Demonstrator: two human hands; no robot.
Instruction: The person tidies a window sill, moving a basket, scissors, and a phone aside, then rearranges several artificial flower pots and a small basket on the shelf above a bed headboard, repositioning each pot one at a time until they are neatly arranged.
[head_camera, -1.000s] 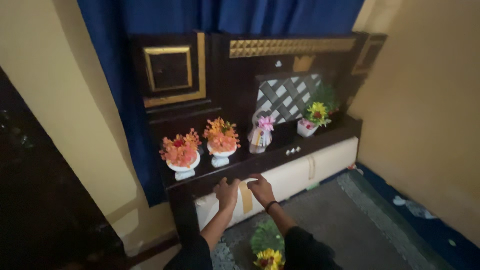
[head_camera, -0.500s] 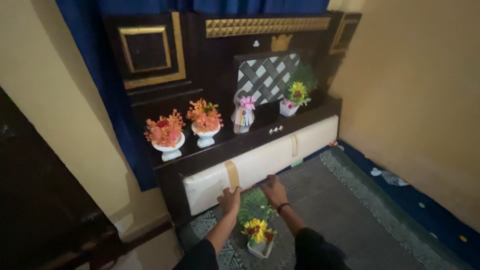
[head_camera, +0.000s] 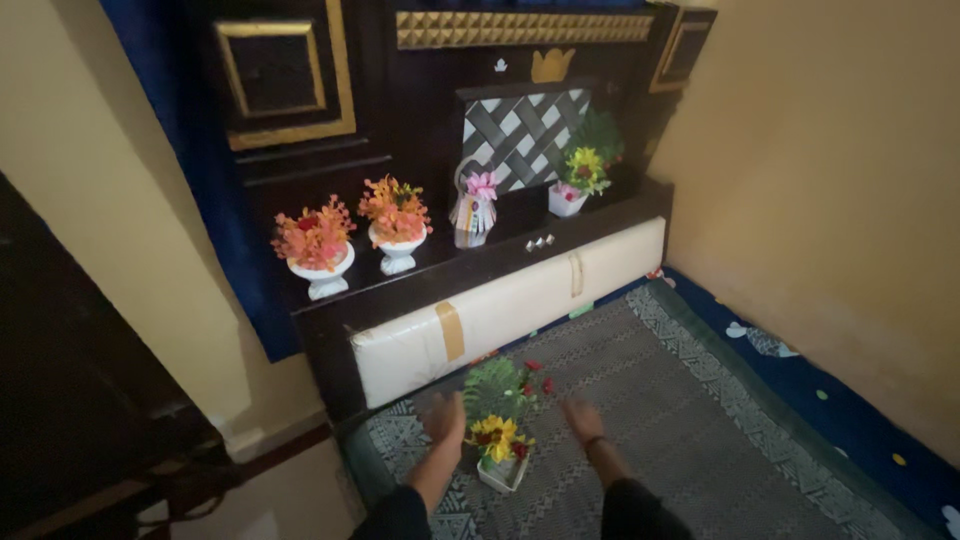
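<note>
We find no packages, signs or screens anywhere in the frame. The nearest thing to a label is a striped multicoloured tag (head_camera: 467, 215), fan-shaped, hanging on the small pink-flowered ornament at upper centre; we cannot make out its detail.

A single camera, worn on the person's head, looks forward and steeply down at the grey patterned mat (head_camera: 650, 400) and the dark cabinet (head_camera: 430, 130) standing against the wall. It sits well above the floor, far enough back to take in the whole cabinet front. The forearms enter from the bottom edge, blurred. The view is tilted, with the cabinet's lines slanting up to the right.
</note>
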